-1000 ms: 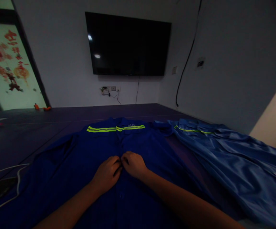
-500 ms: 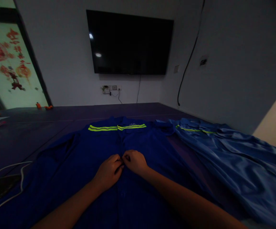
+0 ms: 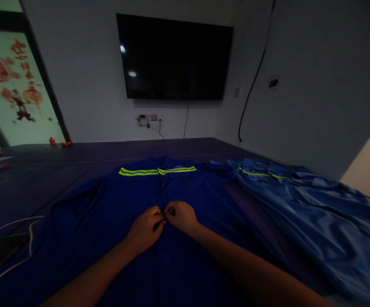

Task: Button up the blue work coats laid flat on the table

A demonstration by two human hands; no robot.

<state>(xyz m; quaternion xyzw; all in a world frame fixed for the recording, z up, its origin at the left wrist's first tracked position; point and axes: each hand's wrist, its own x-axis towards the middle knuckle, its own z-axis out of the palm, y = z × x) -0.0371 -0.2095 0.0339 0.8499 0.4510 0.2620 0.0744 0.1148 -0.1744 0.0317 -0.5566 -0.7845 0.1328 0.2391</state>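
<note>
Blue jacket point(image 3: 134, 198) is spread flat on the purple surface point(image 3: 85, 160), collar point(image 3: 158, 160) at the far end, front opening point(image 3: 163, 191) running lengthwise away between left hand point(image 3: 145, 229) and right hand point(image 3: 182, 217), neither clearly nearer, both closed in a fingertip pinch on its fabric there.

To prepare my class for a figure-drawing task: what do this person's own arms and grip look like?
The left grip and right grip are human hands, with no gloves on. The left forearm and right forearm are bare, slimming towards the wrists; no sleeves, watch or bracelet show. It is too dim to make out finer markings.
</note>
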